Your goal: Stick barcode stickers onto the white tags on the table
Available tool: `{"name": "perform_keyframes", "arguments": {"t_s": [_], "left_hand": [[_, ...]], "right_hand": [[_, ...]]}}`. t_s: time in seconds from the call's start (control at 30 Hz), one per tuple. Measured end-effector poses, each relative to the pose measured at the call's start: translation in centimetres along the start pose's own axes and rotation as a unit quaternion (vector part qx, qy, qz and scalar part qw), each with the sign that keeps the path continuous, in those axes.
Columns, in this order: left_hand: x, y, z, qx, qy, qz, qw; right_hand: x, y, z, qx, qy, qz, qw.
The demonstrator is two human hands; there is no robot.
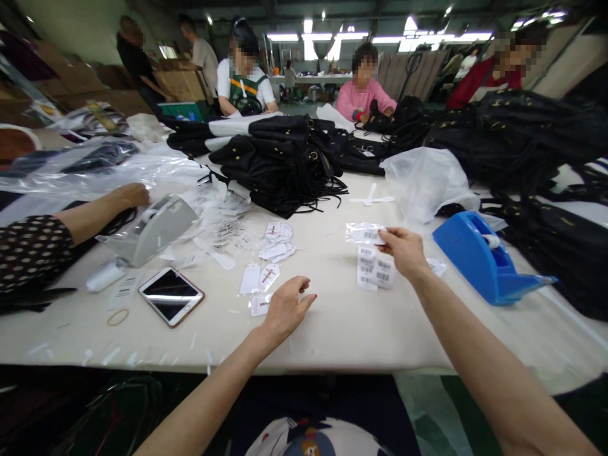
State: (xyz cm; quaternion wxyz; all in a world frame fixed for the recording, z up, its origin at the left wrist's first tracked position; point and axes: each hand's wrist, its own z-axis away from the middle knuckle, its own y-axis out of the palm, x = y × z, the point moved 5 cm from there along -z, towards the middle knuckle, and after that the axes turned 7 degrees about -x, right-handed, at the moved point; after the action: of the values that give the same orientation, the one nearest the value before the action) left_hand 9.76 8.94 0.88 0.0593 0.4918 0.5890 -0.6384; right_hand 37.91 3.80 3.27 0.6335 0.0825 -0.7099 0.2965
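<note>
My right hand (pixel 403 250) pinches a small tag in a clear plastic sleeve (pixel 363 234), with a barcode on its white face. Just below it, sheets of barcode stickers (pixel 365 269) lie on the table. My left hand (pixel 287 307) hovers low over the tabletop with thumb and forefinger apart and nothing visible between them; its other fingers are curled. Beside it are white hang tags, one in a clear sleeve (pixel 259 305), others (pixel 268 277) printed in red. Farther up sits another small pile of tags (pixel 277 240).
A blue tape dispenser (pixel 475 259) stands at right, a grey one (pixel 164 228) at left near a phone (pixel 171 296). Black bags (pixel 280 158) are heaped behind, with a crumpled plastic bag (pixel 425 180). A co-worker's arm (pixel 102 212) reaches in from the left. Several people work beyond.
</note>
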Motion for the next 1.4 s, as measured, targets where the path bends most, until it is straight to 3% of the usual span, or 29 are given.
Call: {"name": "perform_keyframes", "arguments": {"t_s": [0.1,0.17,0.23,0.33,0.47,0.6,0.77,1.0,1.27,1.4], "left_hand": [[2.4,-1.9,0.5,-0.031,0.007,-0.066,0.997],[4.2,-3.7,0.1,-0.064,-0.017,-0.124,0.990],[5.9,-5.3,-1.3,-0.087,-0.054,-0.171,0.980],[7.5,-7.0,-4.1,-0.077,-0.097,-0.223,0.967],[8.4,-7.7,-6.3,0.004,-0.111,-0.259,0.960],[8.6,-7.0,-5.0,0.062,-0.106,-0.235,0.964],[8.5,-5.4,-3.5,0.051,-0.132,-0.252,0.957],[8.9,-5.1,-5.4,0.117,-0.229,-0.236,0.937],[8.2,-4.9,-5.6,0.099,-0.199,-0.248,0.943],[8.5,-4.7,-5.9,0.110,-0.218,-0.248,0.937]], "right_hand": [[1.2,-0.5,-3.0,-0.031,-0.031,0.058,0.997],[1.6,-0.2,-1.7,-0.045,-0.094,0.098,0.990],[1.6,1.3,2.0,-0.021,-0.208,0.154,0.966],[0.0,4.9,9.6,0.100,-0.352,0.134,0.921],[-2.5,7.6,15.9,0.147,-0.425,0.154,0.880],[-3.0,8.0,16.5,0.160,-0.444,0.185,0.862],[-3.0,8.0,15.9,0.169,-0.443,0.189,0.860],[-3.0,8.0,16.3,0.166,-0.455,0.197,0.852],[-3.1,8.0,16.4,0.168,-0.455,0.206,0.850],[-3.1,8.0,16.4,0.171,-0.452,0.212,0.850]]}}
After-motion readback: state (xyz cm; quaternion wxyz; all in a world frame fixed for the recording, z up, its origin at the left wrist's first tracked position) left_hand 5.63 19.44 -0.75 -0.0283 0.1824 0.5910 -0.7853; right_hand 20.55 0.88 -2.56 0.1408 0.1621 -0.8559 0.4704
